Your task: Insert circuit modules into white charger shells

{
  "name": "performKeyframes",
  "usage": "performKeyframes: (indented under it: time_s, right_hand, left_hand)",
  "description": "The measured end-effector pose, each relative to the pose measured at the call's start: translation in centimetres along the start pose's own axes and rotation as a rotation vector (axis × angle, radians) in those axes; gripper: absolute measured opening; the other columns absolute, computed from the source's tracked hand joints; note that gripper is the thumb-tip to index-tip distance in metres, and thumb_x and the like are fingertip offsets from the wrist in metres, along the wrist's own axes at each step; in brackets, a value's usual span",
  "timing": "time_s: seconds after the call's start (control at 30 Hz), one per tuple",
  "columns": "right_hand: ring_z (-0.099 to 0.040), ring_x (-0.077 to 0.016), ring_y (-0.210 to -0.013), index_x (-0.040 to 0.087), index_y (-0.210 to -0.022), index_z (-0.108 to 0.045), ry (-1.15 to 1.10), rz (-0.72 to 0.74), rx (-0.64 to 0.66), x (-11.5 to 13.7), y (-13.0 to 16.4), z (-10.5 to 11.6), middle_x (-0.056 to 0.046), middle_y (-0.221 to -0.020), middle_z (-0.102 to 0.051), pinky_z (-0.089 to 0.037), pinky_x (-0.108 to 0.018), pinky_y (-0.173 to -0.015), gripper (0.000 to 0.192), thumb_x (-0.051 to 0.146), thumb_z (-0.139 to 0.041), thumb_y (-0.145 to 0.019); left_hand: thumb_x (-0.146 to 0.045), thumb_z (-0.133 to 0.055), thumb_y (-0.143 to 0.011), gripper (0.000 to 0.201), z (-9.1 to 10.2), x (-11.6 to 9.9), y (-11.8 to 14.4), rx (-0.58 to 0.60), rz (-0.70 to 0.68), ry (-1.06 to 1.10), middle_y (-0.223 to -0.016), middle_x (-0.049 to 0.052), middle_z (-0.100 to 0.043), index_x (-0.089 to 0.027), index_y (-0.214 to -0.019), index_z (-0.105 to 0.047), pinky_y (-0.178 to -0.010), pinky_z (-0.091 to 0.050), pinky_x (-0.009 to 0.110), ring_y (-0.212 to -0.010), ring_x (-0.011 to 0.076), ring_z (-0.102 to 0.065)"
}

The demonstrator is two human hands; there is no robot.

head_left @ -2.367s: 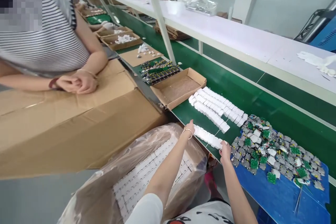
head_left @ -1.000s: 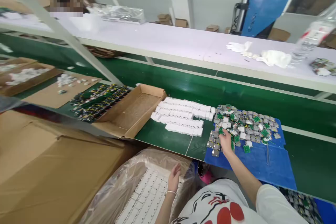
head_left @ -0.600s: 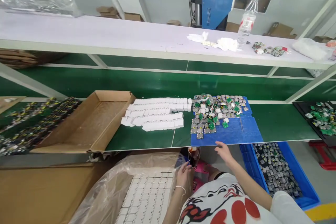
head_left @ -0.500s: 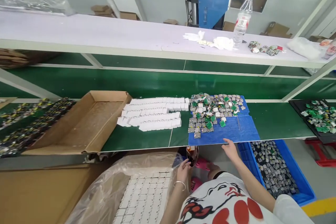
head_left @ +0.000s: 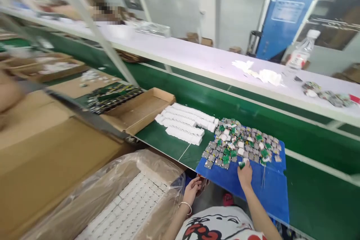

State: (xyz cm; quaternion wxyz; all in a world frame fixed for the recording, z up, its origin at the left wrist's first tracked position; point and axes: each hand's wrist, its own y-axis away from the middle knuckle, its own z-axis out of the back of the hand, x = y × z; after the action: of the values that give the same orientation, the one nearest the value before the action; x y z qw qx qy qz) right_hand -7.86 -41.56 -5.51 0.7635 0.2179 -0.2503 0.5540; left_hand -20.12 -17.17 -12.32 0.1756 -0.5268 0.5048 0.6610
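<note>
My right hand (head_left: 245, 175) lies back-up on a blue sheet (head_left: 271, 192), its fingertips touching a small green circuit board (head_left: 241, 164) at the near edge of a pile of grey and green boards (head_left: 243, 143). My left hand (head_left: 192, 190), with a bracelet at the wrist, hangs below the bench edge with curled fingers, beside a clear bag of white plastic pieces (head_left: 123, 206). A small brownish thing sits at its fingertips; whether it is gripped is unclear. Rows of white plastic pieces (head_left: 182, 123) lie on the green belt, left of the pile.
An empty cardboard tray (head_left: 137, 111) sits left of the white rows, with dark parts (head_left: 112, 95) beyond it. A large cardboard box (head_left: 42, 157) fills the left. The white shelf (head_left: 197, 54) above holds gloves (head_left: 261, 74) and a bottle (head_left: 302, 50).
My view has swung back to the left. My right hand moved from the blue sheet's near edge up onto it, reaching the pile. My left hand stayed low by the bag.
</note>
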Motion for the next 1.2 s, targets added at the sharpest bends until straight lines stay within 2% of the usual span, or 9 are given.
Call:
performKeyframes:
  time_s: [0.07, 0.17, 0.3, 0.53, 0.67, 0.77, 0.9, 1.03, 1.2]
  right_hand:
    - [-0.061, -0.0374, -0.099, 0.002, -0.121, -0.049, -0.004, 0.063, 0.085, -1.6, -0.9, 0.6, -0.025, -0.097, -0.064, -0.045, -0.046, -0.086, 0.060, 0.037, -0.051, -0.072]
    - [-0.067, -0.0348, -0.083, 0.012, -0.102, -0.062, -0.043, 0.171, 0.262, -4.2, -2.0, 1.4, -0.015, -0.077, -0.069, -0.050, -0.042, -0.077, 0.051, 0.049, -0.052, -0.068]
    - [-0.069, -0.0298, -0.080, 0.021, -0.080, -0.069, -0.128, 0.270, 0.446, -7.2, -2.6, 2.2, -0.009, -0.086, -0.072, -0.055, -0.036, -0.073, 0.043, 0.057, -0.059, -0.058]
    - [-0.069, -0.0330, -0.074, 0.026, -0.067, -0.068, -0.120, 0.189, 0.447, -9.9, -5.0, 2.5, -0.007, -0.071, -0.070, -0.056, -0.042, -0.067, 0.057, 0.075, -0.041, -0.059]
    - [-0.066, -0.0361, -0.086, 0.024, -0.076, -0.066, -0.093, 0.100, 0.356, -10.4, -5.3, 2.5, -0.014, -0.089, -0.068, -0.053, -0.046, -0.077, 0.057, 0.072, -0.038, -0.061]
    - [-0.066, -0.0347, -0.081, 0.020, -0.087, -0.065, -0.039, 0.118, 0.295, -9.7, -4.1, 2.5, -0.019, -0.099, -0.064, -0.051, -0.046, -0.080, 0.055, 0.064, -0.045, -0.061]
    - [-0.062, -0.0347, -0.092, 0.015, -0.091, -0.065, -0.023, 0.213, 0.179, -8.2, -2.3, 2.6, -0.020, -0.100, -0.061, -0.047, -0.044, -0.088, 0.048, 0.049, -0.049, -0.062]
    - [-0.064, -0.0308, -0.082, 0.015, -0.090, -0.066, -0.063, 0.128, 0.101, -7.2, -1.3, 3.0, -0.017, -0.099, -0.062, -0.049, -0.042, -0.080, 0.043, 0.045, -0.053, -0.062]
    - [-0.063, -0.0261, -0.076, 0.015, -0.090, -0.068, -0.165, 0.064, 0.015, -4.8, -0.5, 3.8, -0.011, -0.086, -0.065, -0.049, -0.038, -0.079, 0.041, 0.045, -0.059, -0.064]
  left_hand:
    - [-0.012, -0.055, -0.060, 0.027, -2.3, -1.1, -0.7, -0.081, -0.034, 0.017, -0.076, 0.007, -0.067, -0.014, -0.086, -0.065, -0.063, -0.050, 0.034, -0.061, 0.0194, -0.062]
    - [-0.010, -0.053, -0.066, 0.030, -5.7, -3.3, -2.2, -0.197, -0.115, 0.001, -0.081, 0.007, -0.067, -0.011, -0.095, -0.062, -0.074, -0.051, 0.036, -0.073, 0.0190, -0.064]
    - [-0.008, -0.051, -0.069, 0.043, -8.5, -6.8, -4.3, -0.369, -0.234, -0.116, -0.114, 0.013, -0.060, -0.012, -0.111, -0.058, -0.096, -0.042, 0.033, -0.106, 0.0207, -0.057]
    - [-0.033, -0.069, -0.063, 0.086, -8.0, -12.4, -9.2, -0.571, -0.210, -0.436, -0.150, 0.020, -0.015, -0.011, -0.138, -0.031, -0.110, -0.021, 0.048, -0.137, 0.0385, -0.017]
    - [-0.047, -0.065, -0.066, 0.101, -6.8, -14.5, -13.2, -0.569, -0.215, -0.614, -0.154, 0.018, 0.001, -0.008, -0.144, -0.014, -0.114, -0.010, 0.044, -0.141, 0.0345, 0.001]
    - [-0.050, -0.054, -0.074, 0.094, -6.7, -14.5, -14.9, -0.526, -0.241, -0.731, -0.154, 0.018, -0.005, -0.005, -0.145, -0.011, -0.115, -0.005, 0.043, -0.142, 0.0301, 0.003]
    - [-0.035, -0.042, -0.082, 0.079, -7.1, -12.7, -15.0, -0.494, -0.310, -0.865, -0.155, 0.013, -0.005, -0.007, -0.147, -0.006, -0.115, -0.001, 0.043, -0.142, 0.0257, 0.007]
    - [-0.019, -0.030, -0.084, 0.069, -7.1, -11.1, -14.1, -0.503, -0.414, -0.960, -0.155, 0.010, -0.005, -0.006, -0.147, -0.006, -0.115, 0.002, 0.042, -0.141, 0.0215, 0.011]
    - [-0.021, -0.033, -0.083, 0.068, -6.5, -10.5, -13.8, -0.530, -0.521, -1.014, -0.154, 0.015, -0.012, -0.004, -0.146, -0.011, -0.115, -0.002, 0.043, -0.142, 0.0234, 0.005]
